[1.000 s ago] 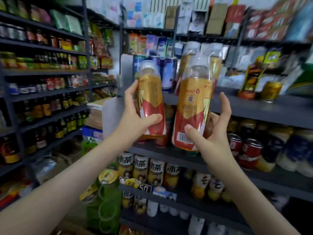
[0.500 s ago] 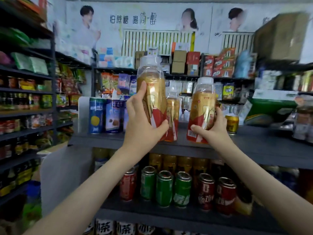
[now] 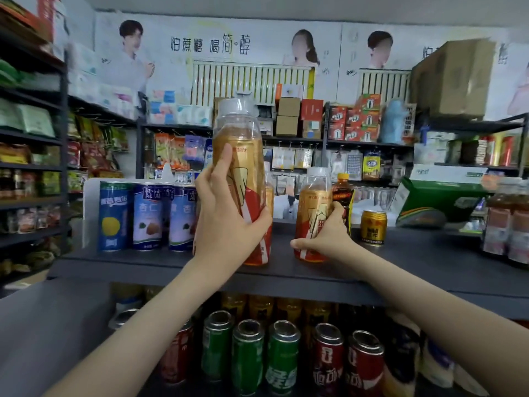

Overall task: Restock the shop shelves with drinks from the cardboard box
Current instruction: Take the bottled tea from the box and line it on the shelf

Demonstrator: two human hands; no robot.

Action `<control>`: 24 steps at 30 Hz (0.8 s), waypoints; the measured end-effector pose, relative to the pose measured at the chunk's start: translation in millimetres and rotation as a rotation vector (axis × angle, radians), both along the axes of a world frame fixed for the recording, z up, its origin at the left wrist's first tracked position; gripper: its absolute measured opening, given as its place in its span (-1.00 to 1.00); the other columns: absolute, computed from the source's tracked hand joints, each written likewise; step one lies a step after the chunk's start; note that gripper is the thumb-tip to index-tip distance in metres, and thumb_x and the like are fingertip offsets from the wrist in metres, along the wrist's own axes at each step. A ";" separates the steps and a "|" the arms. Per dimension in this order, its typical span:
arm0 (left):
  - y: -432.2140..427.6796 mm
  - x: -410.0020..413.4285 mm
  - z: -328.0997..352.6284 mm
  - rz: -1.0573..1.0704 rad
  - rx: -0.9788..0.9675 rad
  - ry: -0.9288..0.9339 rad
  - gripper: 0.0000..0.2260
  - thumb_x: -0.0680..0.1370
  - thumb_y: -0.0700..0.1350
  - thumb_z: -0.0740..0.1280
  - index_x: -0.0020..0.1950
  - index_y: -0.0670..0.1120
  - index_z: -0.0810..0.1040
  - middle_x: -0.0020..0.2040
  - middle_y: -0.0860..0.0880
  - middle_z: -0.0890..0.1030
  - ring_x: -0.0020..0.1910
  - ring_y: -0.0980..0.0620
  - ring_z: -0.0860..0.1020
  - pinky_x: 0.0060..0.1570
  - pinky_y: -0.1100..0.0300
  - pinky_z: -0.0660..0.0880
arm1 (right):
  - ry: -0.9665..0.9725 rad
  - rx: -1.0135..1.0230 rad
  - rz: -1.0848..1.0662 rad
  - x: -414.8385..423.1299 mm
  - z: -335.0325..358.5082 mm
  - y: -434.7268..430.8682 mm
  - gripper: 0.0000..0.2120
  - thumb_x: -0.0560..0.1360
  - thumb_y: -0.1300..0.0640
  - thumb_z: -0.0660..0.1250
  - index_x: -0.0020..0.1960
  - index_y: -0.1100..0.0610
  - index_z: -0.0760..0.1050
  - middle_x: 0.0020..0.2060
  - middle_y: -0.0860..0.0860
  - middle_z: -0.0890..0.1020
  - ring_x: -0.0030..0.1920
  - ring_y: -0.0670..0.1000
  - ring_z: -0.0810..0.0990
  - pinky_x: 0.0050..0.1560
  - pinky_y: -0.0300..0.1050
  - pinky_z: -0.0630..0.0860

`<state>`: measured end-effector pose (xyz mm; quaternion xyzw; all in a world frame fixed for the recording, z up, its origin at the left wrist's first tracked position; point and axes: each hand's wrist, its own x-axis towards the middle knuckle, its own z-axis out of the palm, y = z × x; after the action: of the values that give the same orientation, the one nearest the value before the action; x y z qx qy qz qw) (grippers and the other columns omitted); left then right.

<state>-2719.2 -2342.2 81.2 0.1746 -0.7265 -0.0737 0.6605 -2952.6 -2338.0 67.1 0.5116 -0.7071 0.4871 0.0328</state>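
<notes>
My left hand [image 3: 226, 222] grips a gold and red drink bottle [image 3: 240, 156] with a white cap, held upright with its base low over the front of the dark top shelf [image 3: 415, 262]. My right hand [image 3: 326, 236] is wrapped round a second bottle of the same kind [image 3: 313, 202], which stands on the shelf further back and to the right. A third such bottle [image 3: 269, 196] peeks out behind the left one. The cardboard box is out of view.
Tall blue cans [image 3: 148, 216] stand left of my hands on the top shelf. A dark bottle [image 3: 343, 196] and a small gold can [image 3: 373, 227] stand just right of the right bottle. Green and red cans [image 3: 280, 356] fill the shelf below. Stocked racks [image 3: 31, 167] line the left.
Both bottles have gone up from the lower shelf to the top shelf. The right bottle has moved back and down onto the shelf board. The left bottle has come lower.
</notes>
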 end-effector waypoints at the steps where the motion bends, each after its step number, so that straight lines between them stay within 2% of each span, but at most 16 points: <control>1: -0.6 -2.3 -0.1 0.010 0.000 0.015 -0.12 0.41 -0.09 0.48 0.43 0.33 -0.10 0.43 -0.04 0.09 0.29 0.17 0.23 0.25 0.23 0.23 | 0.030 -0.021 0.019 -2.1 0.4 -0.9 0.34 0.12 -0.05 0.66 0.53 0.08 -0.26 0.50 0.13 0.11 0.49 0.15 0.15 0.47 0.11 0.17; 3: -2.5 -5.2 0.0 0.026 -0.007 0.045 -0.12 0.41 -0.08 0.48 0.45 0.29 -0.09 0.42 -0.04 0.09 0.28 0.21 0.21 0.28 0.22 0.21 | 0.105 -0.073 0.113 -7.7 1.5 -0.1 0.37 0.16 -0.02 0.65 0.52 -0.02 -0.37 0.54 0.06 -0.05 0.52 0.10 0.02 0.50 0.11 0.09; 5: -3.6 -6.9 1.1 0.041 -0.004 0.049 -0.11 0.41 -0.10 0.48 0.47 0.26 -0.09 0.42 -0.04 0.09 0.27 0.23 0.19 0.28 0.21 0.23 | 0.178 -0.088 0.229 -16.2 5.0 3.2 0.29 0.27 0.07 0.59 0.49 -0.11 -0.44 0.54 -0.04 -0.18 0.54 0.04 -0.10 0.52 0.08 0.03; 7: -3.2 -8.7 2.0 0.055 0.008 0.055 -0.09 0.42 -0.11 0.48 0.47 0.26 -0.11 0.43 -0.04 0.07 0.28 0.20 0.21 0.26 0.19 0.26 | 0.274 -0.034 0.326 -23.0 9.1 6.6 0.21 0.37 0.15 0.49 0.43 -0.21 -0.52 0.52 -0.12 -0.30 0.54 -0.01 -0.23 0.52 0.06 0.00; 9: -0.1 -11.1 3.4 0.059 0.018 0.063 -0.09 0.42 -0.12 0.47 0.45 0.31 -0.13 0.44 -0.02 0.05 0.29 0.18 0.22 0.26 0.18 0.27 | 0.345 0.021 0.358 -25.5 13.9 6.2 0.19 0.41 0.15 0.47 0.35 -0.28 -0.56 0.50 -0.13 -0.38 0.53 -0.02 -0.30 0.52 0.07 0.01; 11: 1.6 -13.2 5.0 0.077 -0.003 0.074 -0.09 0.42 -0.14 0.48 0.46 0.27 -0.12 0.45 -0.04 0.06 0.29 0.26 0.17 0.28 0.29 0.22 | 0.322 0.045 0.340 -23.2 18.0 0.8 0.20 0.41 0.14 0.49 0.33 -0.34 -0.55 0.50 -0.04 -0.38 0.54 0.08 -0.23 0.47 0.08 0.14; 13: 0.9 -13.1 5.5 0.123 -0.048 0.079 -0.12 0.41 -0.15 0.48 0.45 0.19 -0.09 0.44 -0.10 0.08 0.26 0.35 0.11 0.24 0.54 0.11 | 0.285 0.072 0.307 -18.6 19.1 -8.0 0.20 0.41 0.17 0.50 0.39 -0.32 -0.51 0.50 0.07 -0.39 0.54 0.17 -0.07 0.38 0.01 0.29; 14: 0.4 -12.9 5.7 0.145 -0.060 0.081 -0.13 0.41 -0.15 0.49 0.46 0.16 -0.07 0.44 -0.12 0.09 0.26 0.35 0.10 0.20 0.60 0.09 | 0.286 0.084 0.287 -16.6 19.4 -12.9 0.20 0.41 0.18 0.50 0.40 -0.32 -0.50 0.49 0.11 -0.40 0.52 0.19 0.02 0.36 0.00 0.32; 16: -0.3 -12.3 6.6 0.176 -0.062 0.078 -0.13 0.41 -0.13 0.49 0.46 0.19 -0.07 0.44 -0.13 0.09 0.25 0.34 0.12 0.17 0.57 0.14 | 0.318 0.092 0.233 -15.0 19.2 -25.9 0.19 0.40 0.19 0.50 0.35 -0.38 -0.49 0.47 0.17 -0.44 0.48 0.25 0.18 0.39 0.07 0.34; 19: -2.8 -10.9 8.8 0.182 -0.044 0.073 -0.13 0.42 -0.15 0.48 0.51 0.05 -0.06 0.44 -0.15 0.07 0.18 0.39 0.14 0.07 0.72 0.11 | 0.371 0.126 0.161 -16.9 19.8 -47.4 0.18 0.40 0.18 0.50 0.37 -0.38 -0.45 0.43 0.22 -0.47 0.36 0.30 0.39 0.34 0.13 0.40; 22: -5.8 -8.6 11.9 0.183 -0.023 0.075 -0.13 0.42 -0.16 0.48 0.51 0.06 -0.06 0.44 -0.14 0.07 0.17 0.38 0.15 0.07 0.73 0.08 | 0.374 0.179 0.128 -20.2 24.1 -63.9 0.16 0.39 0.18 0.52 0.48 -0.30 -0.35 0.44 0.23 -0.46 0.38 0.32 0.34 0.33 0.09 0.39; 24: -9.3 -6.8 11.2 0.192 -0.012 0.067 -0.10 0.42 -0.14 0.48 0.47 0.16 -0.12 0.45 -0.13 0.07 0.19 0.35 0.16 0.12 0.65 0.11 | 0.378 0.213 0.132 -20.3 29.2 -72.6 0.18 0.36 0.20 0.54 0.49 -0.29 -0.33 0.44 0.22 -0.46 0.36 0.31 0.37 0.27 0.05 0.44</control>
<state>-2726.0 -2351.5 92.4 0.2368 -0.6844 -0.0113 0.6895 -2973.0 -2410.6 96.3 0.6394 -0.7010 0.3060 0.0786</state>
